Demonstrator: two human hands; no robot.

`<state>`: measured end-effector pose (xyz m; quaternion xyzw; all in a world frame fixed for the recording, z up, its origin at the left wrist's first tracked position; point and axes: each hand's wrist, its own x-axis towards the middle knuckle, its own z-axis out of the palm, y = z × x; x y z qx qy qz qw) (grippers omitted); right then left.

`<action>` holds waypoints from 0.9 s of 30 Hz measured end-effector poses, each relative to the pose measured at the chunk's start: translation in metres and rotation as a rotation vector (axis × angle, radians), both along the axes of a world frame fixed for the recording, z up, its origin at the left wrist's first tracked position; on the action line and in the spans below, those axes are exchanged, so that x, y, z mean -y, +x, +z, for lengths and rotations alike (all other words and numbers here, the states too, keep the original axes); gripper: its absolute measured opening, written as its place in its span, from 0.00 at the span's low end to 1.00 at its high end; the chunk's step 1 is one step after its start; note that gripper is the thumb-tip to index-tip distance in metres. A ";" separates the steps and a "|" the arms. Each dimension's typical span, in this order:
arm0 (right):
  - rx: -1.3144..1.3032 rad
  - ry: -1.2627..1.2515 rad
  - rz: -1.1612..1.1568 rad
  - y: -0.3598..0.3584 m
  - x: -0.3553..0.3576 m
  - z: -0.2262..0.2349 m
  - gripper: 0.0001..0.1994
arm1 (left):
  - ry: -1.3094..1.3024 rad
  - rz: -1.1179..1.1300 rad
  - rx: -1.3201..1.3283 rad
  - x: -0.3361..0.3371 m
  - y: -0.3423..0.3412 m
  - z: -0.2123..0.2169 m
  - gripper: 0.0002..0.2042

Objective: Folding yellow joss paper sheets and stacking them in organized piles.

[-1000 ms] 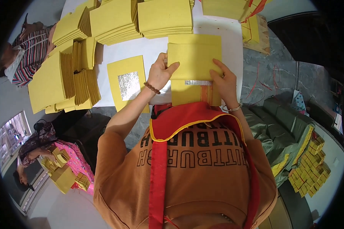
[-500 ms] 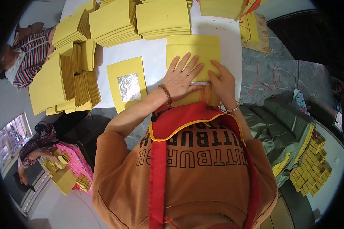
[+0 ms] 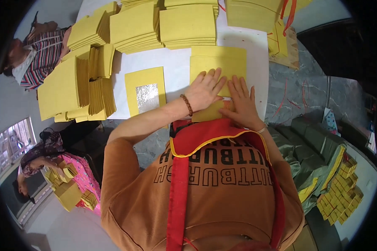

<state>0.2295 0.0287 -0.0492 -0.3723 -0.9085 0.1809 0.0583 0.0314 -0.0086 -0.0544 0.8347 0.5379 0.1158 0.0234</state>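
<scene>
I see both hands pressed flat on a yellow paper sheet [image 3: 217, 67] that lies at the near right part of the white table [image 3: 178, 69]. My left hand [image 3: 205, 90] lies palm down with its fingers spread apart, resting on the sheet's near left portion; a brown bead bracelet [image 3: 187, 104] circles that wrist. My right hand [image 3: 241, 102] lies just beside it, also palm down with fingers spread, covering the sheet's near edge. Neither hand grips anything; both simply press on the paper. The 2 hands nearly touch at the thumbs, and a small pale patch shows between them, too small for me to tell what it is.

To the left of the sheet, well within reach, lies a yellow sheet with a silver foil square [image 3: 147, 91] at its middle. Farther away on the table stand several stacks of yellow paper [image 3: 187, 25], neatly squared, in a row along the far edge. More yellow bundles [image 3: 97, 90] stand on edge at the left end of the table, beside a wide flat pile.

At the far left a person in a striped shirt [image 3: 40, 54] sits at the table's end. At the near left another person in a pink patterned top [image 3: 77, 175] bends over small yellow packs. At the near right a heap of small yellow packs [image 3: 337, 190] rests on a green cloth.
</scene>
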 end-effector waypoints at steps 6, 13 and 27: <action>-0.959 -0.841 -0.377 0.024 -0.020 0.007 0.24 | 0.132 -0.092 -0.101 -0.023 -0.010 0.014 0.23; -1.028 -0.771 -0.652 0.023 -0.015 -0.005 0.19 | 0.088 0.215 0.498 -0.072 -0.097 0.083 0.25; -0.951 -0.798 -0.598 0.015 -0.016 -0.017 0.14 | -0.061 0.279 -0.169 -0.118 -0.114 -0.018 0.33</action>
